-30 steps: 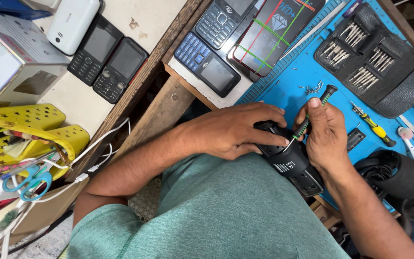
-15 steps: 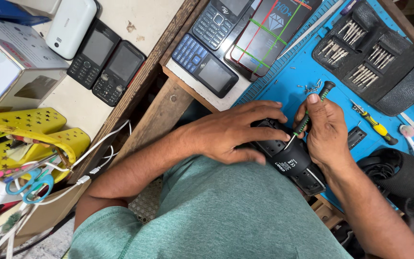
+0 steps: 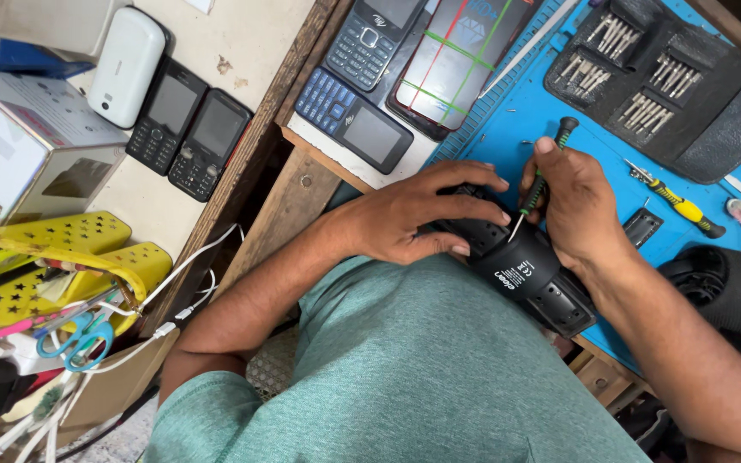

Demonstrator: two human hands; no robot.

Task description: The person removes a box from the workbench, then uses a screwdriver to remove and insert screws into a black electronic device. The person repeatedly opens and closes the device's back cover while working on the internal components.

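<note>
My left hand (image 3: 426, 219) presses down on a black boxy device (image 3: 521, 270) lying at the near edge of a blue work mat (image 3: 525, 111). My right hand (image 3: 576, 201) grips a small screwdriver (image 3: 546, 163) with a green and black handle, tip down on the device's top. The device's far end is hidden under both hands.
A black case of screwdriver bits (image 3: 653, 77) lies open at the back right, with a yellow-handled screwdriver (image 3: 675, 201) beside it. Several keypad phones (image 3: 353, 120) and a smartphone (image 3: 460, 56) lie at the back. Yellow plastic parts (image 3: 53, 257), scissors (image 3: 75, 339) and cables fill the left.
The hands and the device have stayed together in the same grip. The screwdriver has tilted slightly more upright.
</note>
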